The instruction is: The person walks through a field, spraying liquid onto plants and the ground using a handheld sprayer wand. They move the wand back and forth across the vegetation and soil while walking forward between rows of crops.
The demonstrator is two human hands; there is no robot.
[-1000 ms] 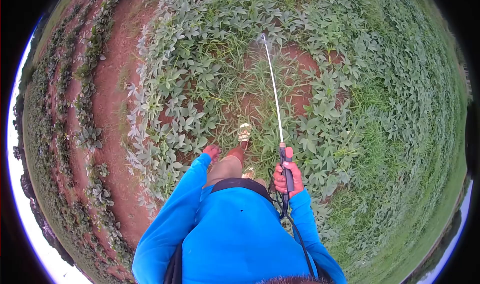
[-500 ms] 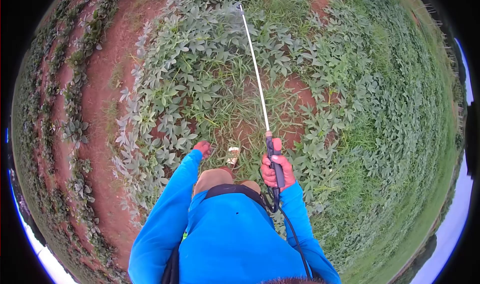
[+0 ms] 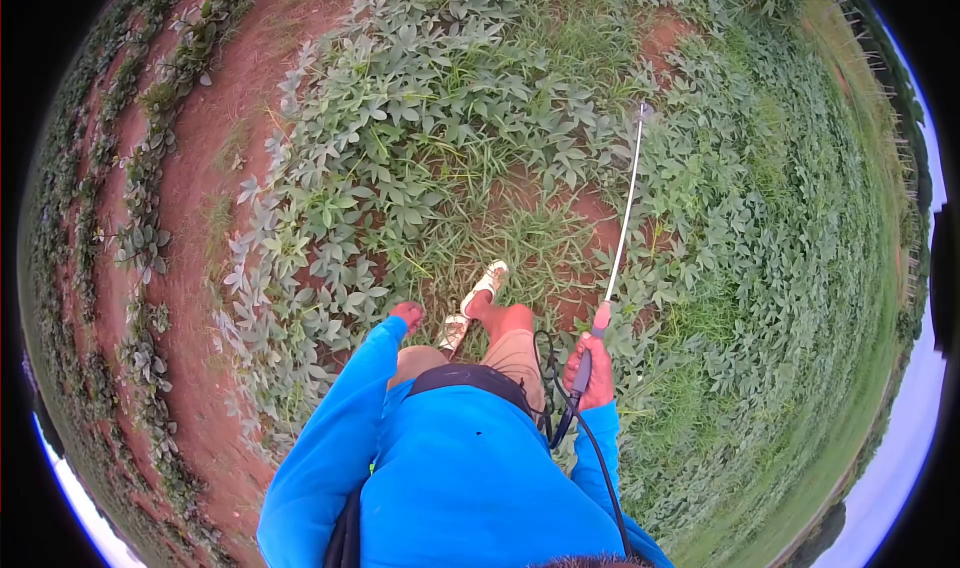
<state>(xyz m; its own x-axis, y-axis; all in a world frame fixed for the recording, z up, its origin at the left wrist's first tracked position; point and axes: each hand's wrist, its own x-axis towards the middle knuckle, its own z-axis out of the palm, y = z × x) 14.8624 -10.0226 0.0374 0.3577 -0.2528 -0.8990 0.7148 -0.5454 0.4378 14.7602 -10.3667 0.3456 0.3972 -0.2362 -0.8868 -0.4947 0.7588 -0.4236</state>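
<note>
My right hand point(image 3: 592, 370) is wrapped around the dark handle of a spray wand point(image 3: 625, 218). The wand's thin white tube slants forward and slightly right, its tip over the leafy plants. A black hose point(image 3: 603, 458) runs from the handle back along my right arm. Out in front of my left hip hangs my left hand point(image 3: 408, 315), fingers curled in, with nothing visible in it. Below it, leafy plants point(image 3: 345, 293) spread beside my legs.
Low crop plants point(image 3: 740, 238) and grass point(image 3: 530, 243) cover the ground ahead and right. A strip of bare red soil point(image 3: 210, 298) lies to the left, with planted rows point(image 3: 140, 238) beyond. My light shoes point(image 3: 488, 283) stand among the grass.
The wand has swung right, its tip moving from the upper middle toward the right and nearer. My right hand has shifted right and turned. One leg has come forward, showing both shoes.
</note>
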